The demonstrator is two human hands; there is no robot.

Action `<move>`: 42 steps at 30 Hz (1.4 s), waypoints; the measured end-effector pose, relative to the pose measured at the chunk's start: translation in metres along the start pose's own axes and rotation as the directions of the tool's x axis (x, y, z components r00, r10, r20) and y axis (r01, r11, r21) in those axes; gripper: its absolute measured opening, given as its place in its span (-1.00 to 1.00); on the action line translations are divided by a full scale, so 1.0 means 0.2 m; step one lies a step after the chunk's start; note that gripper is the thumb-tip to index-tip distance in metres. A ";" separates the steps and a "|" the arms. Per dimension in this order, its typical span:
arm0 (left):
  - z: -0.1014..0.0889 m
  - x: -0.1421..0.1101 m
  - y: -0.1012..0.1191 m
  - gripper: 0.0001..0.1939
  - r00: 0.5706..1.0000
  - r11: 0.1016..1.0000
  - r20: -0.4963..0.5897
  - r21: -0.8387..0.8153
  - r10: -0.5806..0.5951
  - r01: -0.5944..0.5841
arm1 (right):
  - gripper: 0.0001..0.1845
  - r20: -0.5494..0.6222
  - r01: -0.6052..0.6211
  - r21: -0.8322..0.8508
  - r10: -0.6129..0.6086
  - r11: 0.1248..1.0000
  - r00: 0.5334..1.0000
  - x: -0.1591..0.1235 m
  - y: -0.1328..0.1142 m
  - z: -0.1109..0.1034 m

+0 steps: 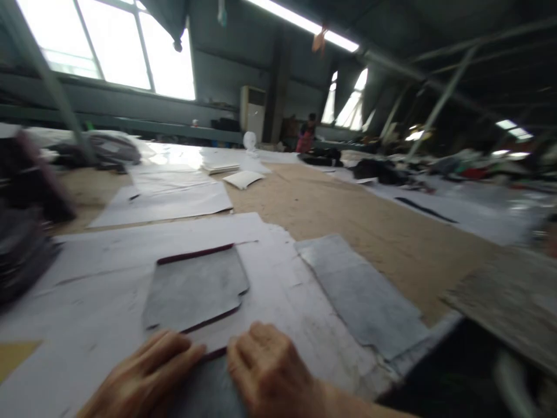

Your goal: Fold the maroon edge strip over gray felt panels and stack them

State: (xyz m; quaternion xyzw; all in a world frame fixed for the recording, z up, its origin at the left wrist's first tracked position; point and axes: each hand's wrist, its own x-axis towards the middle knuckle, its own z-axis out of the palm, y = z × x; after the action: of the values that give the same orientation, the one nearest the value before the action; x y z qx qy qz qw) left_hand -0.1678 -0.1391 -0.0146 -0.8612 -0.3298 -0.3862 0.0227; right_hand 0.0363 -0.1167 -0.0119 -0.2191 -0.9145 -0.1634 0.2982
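Note:
At the near edge of the white paper lies a grey fabric piece with a dark maroon folded edge, partly hidden by my hands. My left hand is closed on the left end of that edge, its fingers pressed together. My right hand is curled into a pinch at the right end of the same edge. Just beyond them rests a second grey piece, flat, with maroon strips along its far and near edges and notched corners. Another grey fabric piece lies flat to the right, without a visible maroon edge.
White paper sheets cover much of the brown tabletop. A blurred dark stack stands at left. A worn board is at right, beside a dark gap. Farther back are a small white fan and a person.

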 end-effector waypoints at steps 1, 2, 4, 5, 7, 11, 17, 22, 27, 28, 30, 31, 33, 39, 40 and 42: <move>-0.04 0.00 0.03 -0.69 0.990 0.996 0.113 -0.010 -0.087 0.089 | -0.76 0.051 -0.061 0.053 0.058 0.997 0.997 0.00 0.01 -0.03; -0.06 0.00 0.05 -0.67 0.978 0.991 0.161 -0.014 -0.131 0.135 | -0.72 0.086 -0.098 0.086 0.090 0.991 0.992 0.00 0.02 -0.06; -0.09 0.01 0.07 -0.66 0.971 0.987 0.186 -0.016 -0.152 0.158 | -0.66 0.139 -0.111 0.149 0.090 0.983 0.986 0.01 0.04 -0.08; -0.09 0.01 0.07 -0.67 0.966 0.985 0.196 -0.014 -0.168 0.174 | -0.64 0.146 -0.105 0.168 0.081 0.980 0.986 0.00 0.05 -0.08; -0.09 0.02 0.07 -0.67 0.963 0.983 0.203 -0.002 -0.180 0.184 | -0.64 0.141 -0.089 0.190 0.062 0.978 0.988 0.00 0.05 -0.09; -0.09 0.03 0.08 -0.68 0.968 0.990 0.210 0.051 -0.141 0.133 | -0.67 0.167 -0.036 0.176 0.006 0.984 0.986 0.01 0.06 -0.10; -0.08 0.05 0.11 -0.72 0.952 0.986 0.286 0.152 -0.109 0.067 | -0.62 0.179 0.063 0.046 -0.071 0.997 0.981 0.11 0.02 -0.12; -0.09 0.04 0.11 -0.75 0.956 0.987 0.252 0.102 -0.147 0.125 | -0.64 0.147 -0.030 0.293 -0.013 0.956 0.989 0.14 0.00 -0.06; -0.14 -0.02 0.07 -0.67 0.960 0.976 0.186 -0.020 -0.211 0.218 | -0.65 0.128 0.038 0.295 -0.078 0.955 0.989 0.11 0.01 -0.02; -0.15 -0.03 0.07 -0.66 0.957 0.973 0.189 -0.023 -0.222 0.231 | -0.65 0.120 0.041 0.299 -0.081 0.953 0.989 0.11 0.01 -0.02; -0.17 -0.05 0.07 -0.66 0.956 0.972 0.182 -0.015 -0.230 0.236 | -0.64 0.103 0.037 0.315 -0.073 0.948 0.992 0.11 0.01 -0.02; -0.17 -0.05 0.07 -0.67 0.957 0.973 0.179 -0.008 -0.227 0.233 | -0.65 0.094 0.033 0.322 -0.067 0.946 0.993 0.11 0.01 -0.02; -0.17 -0.05 0.08 -0.67 0.961 0.977 0.177 0.013 -0.210 0.211 | -0.67 0.081 0.027 0.329 -0.057 0.944 0.995 0.12 0.02 -0.02; -0.16 -0.03 0.09 -0.70 0.971 0.988 0.204 0.120 -0.124 0.101 | -0.65 0.114 0.060 0.293 -0.097 0.954 0.989 0.13 0.02 -0.04; -0.16 -0.03 0.09 -0.70 0.970 0.987 0.211 0.129 -0.121 0.095 | -0.64 0.117 0.081 0.275 -0.117 0.958 0.986 0.14 0.01 -0.04; -0.16 -0.02 0.09 -0.70 0.968 0.986 0.216 0.134 -0.126 0.099 | -0.61 0.127 0.125 0.236 -0.158 0.964 0.979 0.16 0.00 -0.05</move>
State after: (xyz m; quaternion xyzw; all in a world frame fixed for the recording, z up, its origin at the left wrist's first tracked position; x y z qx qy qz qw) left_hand -0.1801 -0.1657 0.0088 -0.8760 -0.4017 -0.2665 0.0162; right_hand 0.0184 -0.1110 0.0158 -0.1288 -0.9597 -0.0624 0.2417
